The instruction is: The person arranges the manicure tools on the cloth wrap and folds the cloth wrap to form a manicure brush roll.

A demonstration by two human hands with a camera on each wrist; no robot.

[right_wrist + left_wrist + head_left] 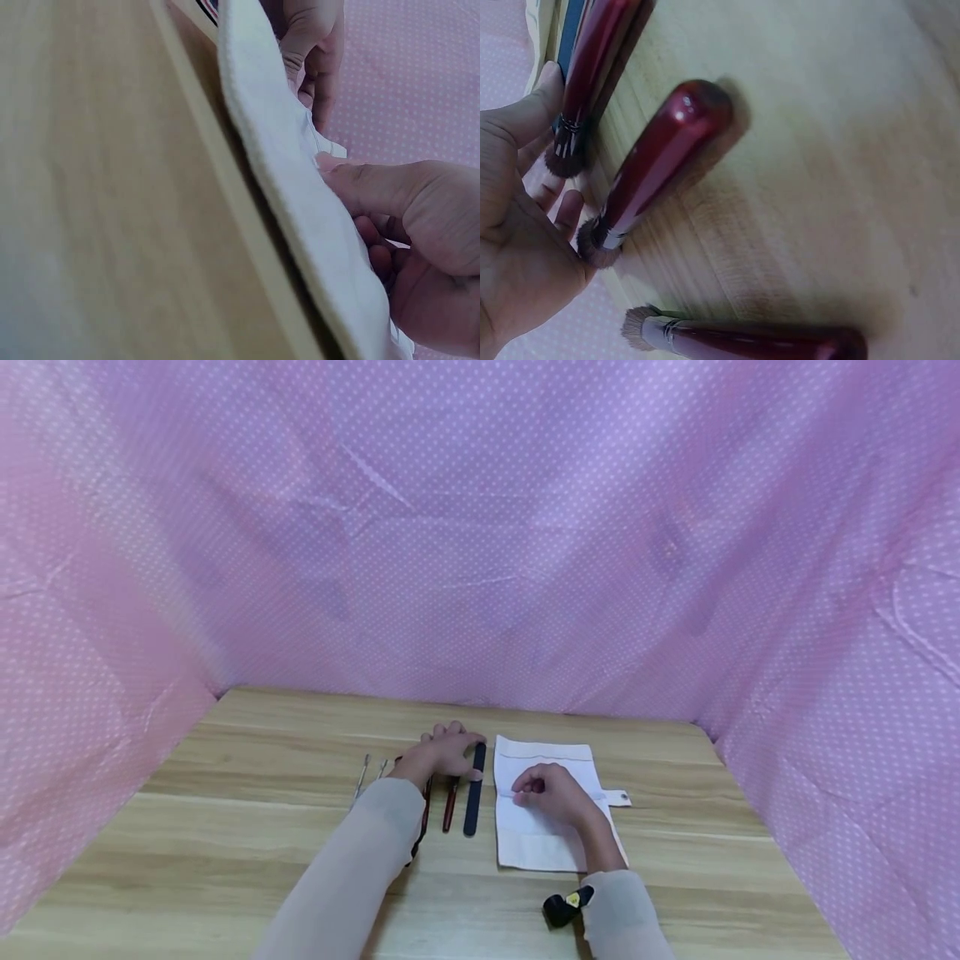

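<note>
A white cloth pouch (543, 852) with a stitched pocket and a snap tab lies flat on the table. My right hand (553, 792) is over its middle, thumb and curled fingers pinching the pocket's edge; the thumb (360, 184) presses on the cloth in the right wrist view. Just left of the pouch lies a dark nail file (472, 810). My left hand (447, 753) reaches over the tools with fingers spread, its thumb touching the file. Under and beside it lie makeup brushes with glossy red handles (664, 154); the left forearm partly hides them.
Slim metal tools (362, 777) lie left of the brushes, partly behind the left sleeve. A black device (567, 907) is strapped at the right wrist. Pink dotted cloth (480, 568) surrounds the wooden table (187, 843) at the back and sides.
</note>
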